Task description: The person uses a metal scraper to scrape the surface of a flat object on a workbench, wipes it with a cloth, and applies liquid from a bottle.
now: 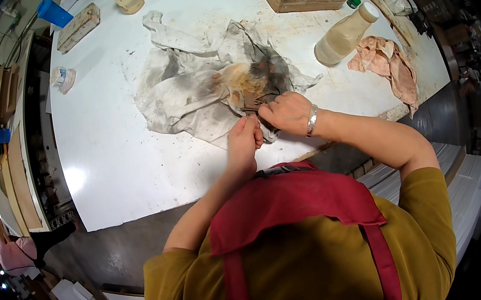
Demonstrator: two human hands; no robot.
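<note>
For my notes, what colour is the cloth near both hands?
The cloth is mostly whitish, with grey patches; clearest in head view.

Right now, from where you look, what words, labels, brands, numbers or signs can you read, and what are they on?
No text can be read here.
Small tub: bluish marks on its side, too small and blurred to read.
White-capped bottle: no label shows.
White cloth: dark stains, no lettering I can make out.

The grey-stained rag (pixel 166 102) is matt cloth, the white tabletop (pixel 132 179) smooth and glossy. The box (pixel 313 2) looks like rough wood, the bracelet (pixel 312 120) shiny metal, the capped bottle (pixel 340 41) translucent plastic.
</note>
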